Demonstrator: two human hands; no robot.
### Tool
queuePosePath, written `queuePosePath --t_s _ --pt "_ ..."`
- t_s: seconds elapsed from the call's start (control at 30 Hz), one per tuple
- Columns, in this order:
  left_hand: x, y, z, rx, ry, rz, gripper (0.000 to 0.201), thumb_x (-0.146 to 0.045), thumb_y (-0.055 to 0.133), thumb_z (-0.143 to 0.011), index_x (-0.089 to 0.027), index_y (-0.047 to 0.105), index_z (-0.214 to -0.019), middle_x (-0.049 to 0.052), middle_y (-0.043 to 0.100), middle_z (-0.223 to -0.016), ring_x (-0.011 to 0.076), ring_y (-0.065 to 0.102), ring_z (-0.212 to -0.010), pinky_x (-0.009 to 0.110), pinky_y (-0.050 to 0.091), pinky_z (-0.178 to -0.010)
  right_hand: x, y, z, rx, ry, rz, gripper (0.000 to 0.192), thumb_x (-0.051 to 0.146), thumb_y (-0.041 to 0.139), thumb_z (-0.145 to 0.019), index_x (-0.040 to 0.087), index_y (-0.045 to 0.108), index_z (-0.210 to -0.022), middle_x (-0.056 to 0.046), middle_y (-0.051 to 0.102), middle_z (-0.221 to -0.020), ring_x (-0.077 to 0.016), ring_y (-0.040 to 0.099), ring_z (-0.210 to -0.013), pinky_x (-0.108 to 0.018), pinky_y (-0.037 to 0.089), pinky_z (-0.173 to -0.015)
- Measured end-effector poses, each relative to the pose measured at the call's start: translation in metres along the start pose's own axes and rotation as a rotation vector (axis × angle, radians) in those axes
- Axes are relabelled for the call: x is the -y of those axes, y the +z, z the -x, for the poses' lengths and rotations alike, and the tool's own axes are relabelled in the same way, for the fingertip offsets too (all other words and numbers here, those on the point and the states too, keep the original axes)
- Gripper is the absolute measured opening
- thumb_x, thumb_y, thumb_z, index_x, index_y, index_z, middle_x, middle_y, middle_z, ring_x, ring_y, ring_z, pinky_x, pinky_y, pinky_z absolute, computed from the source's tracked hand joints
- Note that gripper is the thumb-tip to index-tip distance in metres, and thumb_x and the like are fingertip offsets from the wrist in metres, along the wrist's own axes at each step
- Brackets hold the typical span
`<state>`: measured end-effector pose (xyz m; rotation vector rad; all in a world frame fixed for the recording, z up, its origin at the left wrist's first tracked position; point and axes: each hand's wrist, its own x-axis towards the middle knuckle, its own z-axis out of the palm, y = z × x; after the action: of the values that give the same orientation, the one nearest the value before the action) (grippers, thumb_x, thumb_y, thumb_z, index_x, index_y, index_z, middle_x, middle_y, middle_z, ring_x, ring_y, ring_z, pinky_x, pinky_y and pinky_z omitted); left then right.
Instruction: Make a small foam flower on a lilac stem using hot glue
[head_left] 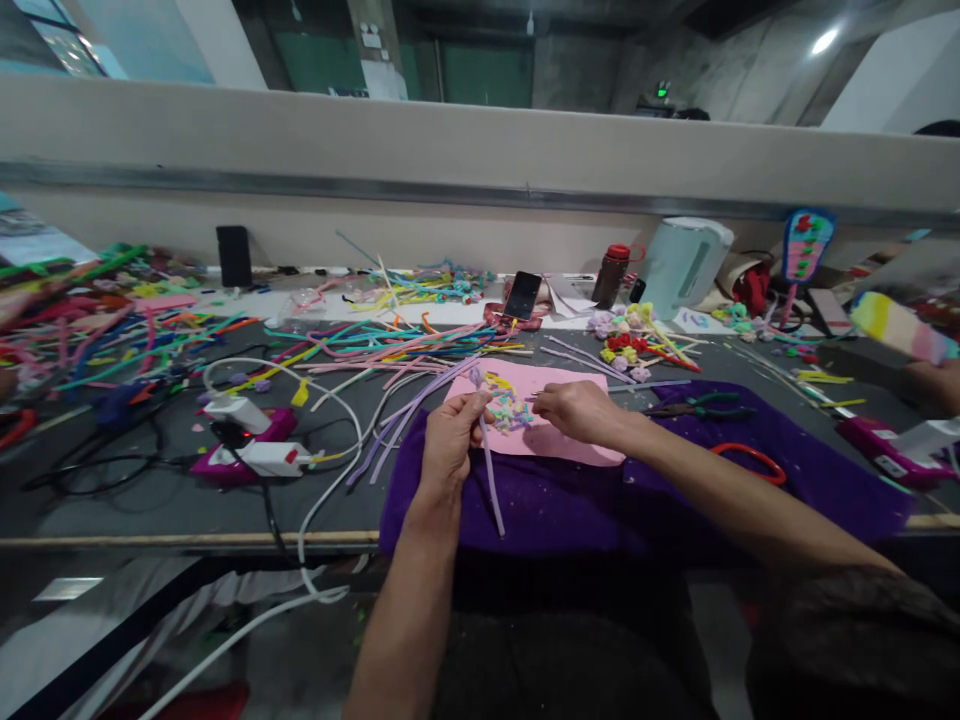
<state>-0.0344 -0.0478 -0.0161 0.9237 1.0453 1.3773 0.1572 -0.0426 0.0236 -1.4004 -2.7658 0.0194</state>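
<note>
Over a pink sheet [592, 448], my left hand [450, 435] is closed in a pinch on a lavender pipe cleaner [491, 485]. One end hangs down toward me; a small lavender loop shows above the fingertips. My right hand [577, 410] hovers just right of it with fingers pinched together. Whatever it holds, if anything, is too small to make out. Short coloured pipe-cleaner pieces [511, 412] lie on the sheet between both hands. Beneath the sheet spreads a purple cloth [555, 505], bearing pliers [697, 408] and a red loop [781, 474] on the right.
Long lavender pipe cleaners [409, 415] lie left of the cloth. White cables run past a magenta power strip [214, 465]. Behind stand a propped phone [523, 295], a bottle [611, 280] and a pale kettle [682, 265]. Another person's hand [937, 385] shows at far right.
</note>
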Motion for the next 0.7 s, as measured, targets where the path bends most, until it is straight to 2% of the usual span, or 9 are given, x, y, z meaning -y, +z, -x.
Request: queuePosePath --t_s 0.1,0.2,0.3,0.47,0.7 --pt "0.000 0.001 0.001 0.007 0.002 -0.001 0.031 -0.040 0.069 -0.058 -0.012 0.061 -0.070 -0.003 0.056 -0.050 0.0008 0.035 -0.031 0.015 0.022 -0.031 0.003 0.007 -0.014 -0.011 -0.057 0.014 0.026 0.027 0.041 -0.085 0.022 0.063 -0.097 -0.005 0.061 -0.092 -0.0164 0.056 -0.078 -0.024 0.029 -0.057" --pt "0.000 0.001 0.001 0.011 0.005 -0.007 0.031 -0.040 0.068 -0.059 -0.012 0.061 -0.071 -0.003 0.056 -0.051 0.0010 0.034 -0.031 0.015 0.021 -0.031 0.005 0.013 -0.018 0.040 -0.095 0.026 0.027 0.033 0.042 -0.084 0.023 0.064 -0.097 -0.005 0.061 -0.093 -0.0152 0.056 -0.074 -0.024 0.027 -0.055" --pt "0.000 0.001 0.001 0.018 0.003 -0.013 0.030 -0.040 0.067 -0.061 -0.012 0.060 -0.071 -0.002 0.056 -0.051 0.0010 0.034 -0.031 0.015 0.021 -0.031 0.001 0.014 -0.020 0.072 -0.012 0.092 0.027 0.031 0.042 -0.084 0.020 0.064 -0.095 -0.007 0.061 -0.090 -0.0159 0.056 -0.072 -0.024 0.028 -0.055" --pt "0.002 0.001 0.001 0.035 0.014 -0.006 0.028 -0.039 0.067 -0.062 -0.012 0.061 -0.071 -0.002 0.056 -0.052 0.0011 0.034 -0.032 0.015 0.021 -0.031 -0.014 0.011 -0.015 0.017 0.076 0.096 0.026 0.025 0.041 -0.084 0.019 0.064 -0.093 -0.007 0.061 -0.090 -0.0164 0.055 -0.078 -0.023 0.030 -0.060" --pt "0.001 0.002 0.003 0.046 0.019 -0.025 0.022 -0.034 0.065 -0.066 -0.013 0.062 -0.072 -0.002 0.056 -0.053 0.0017 0.035 -0.033 0.015 0.022 -0.031 -0.010 0.018 -0.010 -0.096 0.028 0.017 0.024 0.026 0.042 -0.084 0.018 0.063 -0.090 -0.004 0.059 -0.089 -0.0140 0.053 -0.077 -0.022 0.030 -0.063"
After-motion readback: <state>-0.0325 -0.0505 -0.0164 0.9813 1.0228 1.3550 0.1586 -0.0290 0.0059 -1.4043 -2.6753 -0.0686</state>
